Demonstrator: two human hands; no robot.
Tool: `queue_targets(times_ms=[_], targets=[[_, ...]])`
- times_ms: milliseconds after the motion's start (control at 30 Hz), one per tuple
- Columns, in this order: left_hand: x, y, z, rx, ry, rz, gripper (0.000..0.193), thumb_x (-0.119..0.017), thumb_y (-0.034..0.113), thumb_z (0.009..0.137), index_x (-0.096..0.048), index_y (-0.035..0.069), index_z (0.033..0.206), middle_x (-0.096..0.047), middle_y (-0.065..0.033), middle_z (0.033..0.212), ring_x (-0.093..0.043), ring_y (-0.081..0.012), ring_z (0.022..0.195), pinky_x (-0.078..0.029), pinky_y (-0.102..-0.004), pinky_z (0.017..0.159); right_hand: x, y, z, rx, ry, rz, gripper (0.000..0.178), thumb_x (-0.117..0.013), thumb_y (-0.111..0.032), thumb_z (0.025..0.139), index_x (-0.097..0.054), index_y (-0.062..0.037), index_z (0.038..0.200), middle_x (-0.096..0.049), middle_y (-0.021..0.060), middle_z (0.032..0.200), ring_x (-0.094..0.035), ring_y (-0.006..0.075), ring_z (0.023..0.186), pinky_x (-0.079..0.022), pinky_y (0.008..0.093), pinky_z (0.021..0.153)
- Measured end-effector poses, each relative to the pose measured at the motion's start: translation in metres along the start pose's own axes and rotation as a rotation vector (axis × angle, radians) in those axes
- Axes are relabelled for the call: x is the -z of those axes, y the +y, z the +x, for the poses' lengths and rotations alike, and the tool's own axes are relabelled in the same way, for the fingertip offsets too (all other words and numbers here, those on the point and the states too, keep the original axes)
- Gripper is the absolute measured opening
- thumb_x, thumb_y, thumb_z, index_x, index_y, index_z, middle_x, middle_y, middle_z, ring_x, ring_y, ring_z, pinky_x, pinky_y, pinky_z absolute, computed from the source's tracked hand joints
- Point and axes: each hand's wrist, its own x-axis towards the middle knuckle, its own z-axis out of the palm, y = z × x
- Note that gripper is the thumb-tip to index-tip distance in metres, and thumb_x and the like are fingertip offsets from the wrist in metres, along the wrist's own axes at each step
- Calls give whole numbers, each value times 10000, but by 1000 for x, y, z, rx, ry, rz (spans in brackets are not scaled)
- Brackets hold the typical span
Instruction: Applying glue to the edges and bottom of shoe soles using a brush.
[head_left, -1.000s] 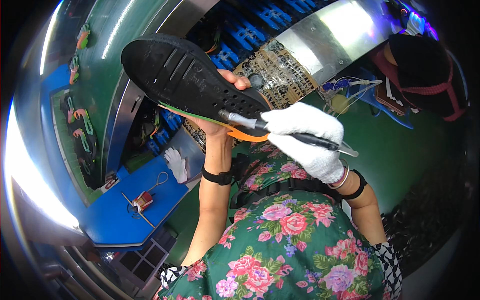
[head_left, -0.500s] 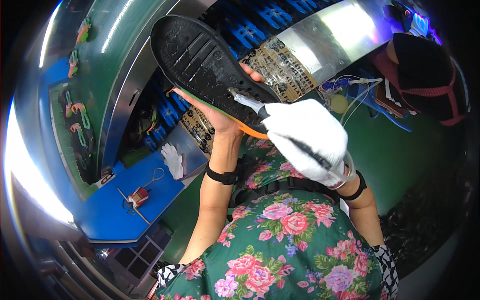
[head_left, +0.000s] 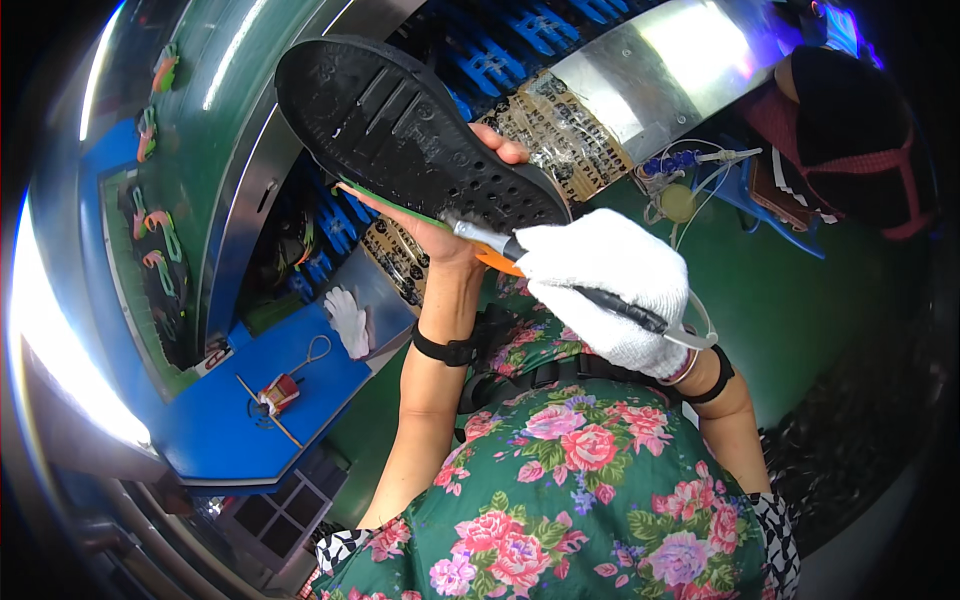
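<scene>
My left hand [head_left: 445, 235] holds a black shoe sole [head_left: 410, 140] up from beneath, tread side toward me, with a green and orange edge showing along its lower rim. My right hand [head_left: 610, 285], in a white knit glove, grips a thin brush [head_left: 560, 280] with a black handle and metal ferrule. The brush tip touches the sole's near edge at the heel end. A black band sits on each wrist.
A blue work surface [head_left: 260, 420] at lower left carries a white glove [head_left: 347, 318], a small red tool [head_left: 280, 393] and a thin stick. A green conveyor [head_left: 150, 200] with shoe parts curves along the left. Another person in a dark cap [head_left: 850, 130] sits at upper right.
The sole has tilted and shifted slightly between frames, and my right hand has drawn the brush along its lower edge, ending near the heel end.
</scene>
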Motion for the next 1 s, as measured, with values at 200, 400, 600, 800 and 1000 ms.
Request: queue_targets(times_ms=[200,400,600,800,1000], targets=[[0,-1,1,-17,-35,1,1251,-286,1050,679,-605,-48,1187,-652,-183,1049,-614,-326,910,-511,-458,856,0,1,-2,-83,91,137,264,-809,23,779,-748,21,1036,-755,149,1018,-721,278,869,-571,372,725],[-3,0,1,-34,-73,21,1012,-511,894,799,-595,-38,1183,-633,-142,1058,-631,-270,962,-482,-467,963,-1,-3,-5,-303,93,377,194,-788,44,771,-756,-13,954,-757,174,1036,-727,275,868,-576,361,778],[-2,7,5,-24,-138,84,980,-554,870,798,-609,-31,1178,-649,-129,1064,-638,-268,971,-479,-437,976,4,-2,-7,-28,-36,25,250,-787,40,796,-747,12,1042,-760,149,1044,-735,264,880,-586,353,777],[-4,7,7,-74,-156,137,984,-527,878,807,-612,-31,1175,-657,-138,1054,-645,-271,970,-478,-448,973,5,-4,-7,-23,8,18,291,-815,12,773,-753,-6,1057,-761,133,1045,-721,259,874,-569,360,757],[-9,9,9,-68,-164,144,983,-493,880,823,-620,-37,1155,-664,-150,1045,-655,-273,950,-495,-466,959,5,-3,-5,-173,48,155,159,-771,35,773,-773,-5,927,-770,151,1007,-725,250,828,-566,345,738]])
